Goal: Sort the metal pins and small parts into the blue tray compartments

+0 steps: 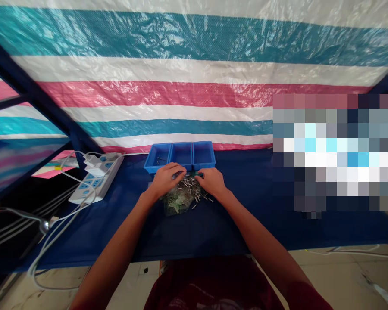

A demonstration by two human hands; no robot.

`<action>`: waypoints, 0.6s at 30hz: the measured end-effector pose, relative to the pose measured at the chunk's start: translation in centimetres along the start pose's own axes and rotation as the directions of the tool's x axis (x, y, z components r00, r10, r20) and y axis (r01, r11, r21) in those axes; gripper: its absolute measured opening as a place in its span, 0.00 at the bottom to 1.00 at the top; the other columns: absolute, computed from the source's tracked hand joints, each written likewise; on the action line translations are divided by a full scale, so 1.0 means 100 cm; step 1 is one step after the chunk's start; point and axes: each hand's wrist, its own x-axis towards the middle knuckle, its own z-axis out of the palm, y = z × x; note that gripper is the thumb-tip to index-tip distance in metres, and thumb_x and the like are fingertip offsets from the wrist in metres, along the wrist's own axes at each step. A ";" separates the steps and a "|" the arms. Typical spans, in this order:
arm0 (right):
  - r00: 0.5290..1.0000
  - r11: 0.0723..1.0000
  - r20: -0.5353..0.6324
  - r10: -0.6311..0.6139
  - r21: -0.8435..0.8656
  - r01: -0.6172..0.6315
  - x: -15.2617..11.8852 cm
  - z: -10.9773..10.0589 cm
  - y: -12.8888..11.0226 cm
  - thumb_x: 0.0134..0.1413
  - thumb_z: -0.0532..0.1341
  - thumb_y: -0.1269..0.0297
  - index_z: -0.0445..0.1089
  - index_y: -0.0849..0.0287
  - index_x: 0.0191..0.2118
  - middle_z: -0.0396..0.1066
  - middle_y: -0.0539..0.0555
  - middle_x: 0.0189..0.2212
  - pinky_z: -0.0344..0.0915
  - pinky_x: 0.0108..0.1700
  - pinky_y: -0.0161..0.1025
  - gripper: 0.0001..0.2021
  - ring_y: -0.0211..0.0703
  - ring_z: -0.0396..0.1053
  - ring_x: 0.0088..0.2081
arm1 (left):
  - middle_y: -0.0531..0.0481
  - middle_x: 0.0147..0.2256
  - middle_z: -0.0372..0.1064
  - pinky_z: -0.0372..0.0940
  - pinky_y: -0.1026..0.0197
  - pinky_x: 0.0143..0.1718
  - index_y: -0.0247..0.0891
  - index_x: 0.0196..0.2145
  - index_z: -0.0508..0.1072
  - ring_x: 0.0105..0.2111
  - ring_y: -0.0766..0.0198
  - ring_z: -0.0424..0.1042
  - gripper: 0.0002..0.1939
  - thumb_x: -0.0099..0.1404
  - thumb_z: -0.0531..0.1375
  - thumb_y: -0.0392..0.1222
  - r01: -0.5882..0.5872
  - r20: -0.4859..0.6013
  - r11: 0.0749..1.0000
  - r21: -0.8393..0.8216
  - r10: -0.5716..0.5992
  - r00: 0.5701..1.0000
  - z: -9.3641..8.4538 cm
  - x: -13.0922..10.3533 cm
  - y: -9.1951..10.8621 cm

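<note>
while a dark red shirt (213,284) shows at the near side of the dark blue table (194,241), the person's bare forearms reach fwd over the top, l. & r. btwn them lies a clear plastic bag (177,204), crumpled, w/ a pale greenish look. small metal pins (190,184) sit in a loose heap at the bag's far right part, w/ a few strays on the bare tabletop to the right; can't tell if some are inside the bag.

left hand (166,181) is at the heap's left side, fingers curled, thumb & index tips close tog. right hand (212,181) is at the right side, also curled, tips nr the pins. can't tell if either one grips a pin.

to the left, a white power strip (95,183) lies on the table w/ a white adapter (97,168) plugged in & white cables around.

just beyond the hands, 3 blue trays stand side by side: left tray (152,162) w/ a few small pcs in it, middle tray (181,165), right tray (204,165). far right is pixelated, can't tell what's there. farthest back hangs a striped tarp (168,94), white, blue-green & pinkish red.
</note>
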 end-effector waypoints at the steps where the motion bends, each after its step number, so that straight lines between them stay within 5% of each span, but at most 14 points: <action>1: 1.000 1.000 -0.001 0.009 -0.005 -0.009 0.000 0.000 0.000 0.56 0.63 0.60 0.79 0.53 0.36 0.79 0.56 0.32 0.65 0.35 0.38 0.07 0.49 0.75 0.37 | 0.46 0.35 0.76 0.66 0.59 0.40 0.40 0.36 0.77 0.36 0.60 0.72 0.12 0.68 0.54 0.45 0.000 -0.001 1.000 -0.003 0.000 1.000 0.000 0.000 0.000; 18: 0.997 0.997 -0.012 -0.077 -0.002 0.077 0.000 -0.002 -0.001 0.61 0.59 0.65 0.79 0.53 0.36 0.79 0.54 0.34 0.63 0.35 0.37 0.10 0.46 0.74 0.37 | 0.47 0.34 0.75 0.67 0.60 0.39 0.41 0.36 0.77 0.33 0.61 0.72 0.12 0.68 0.54 0.44 0.016 0.013 0.999 -0.034 -0.016 1.000 0.002 -0.001 0.002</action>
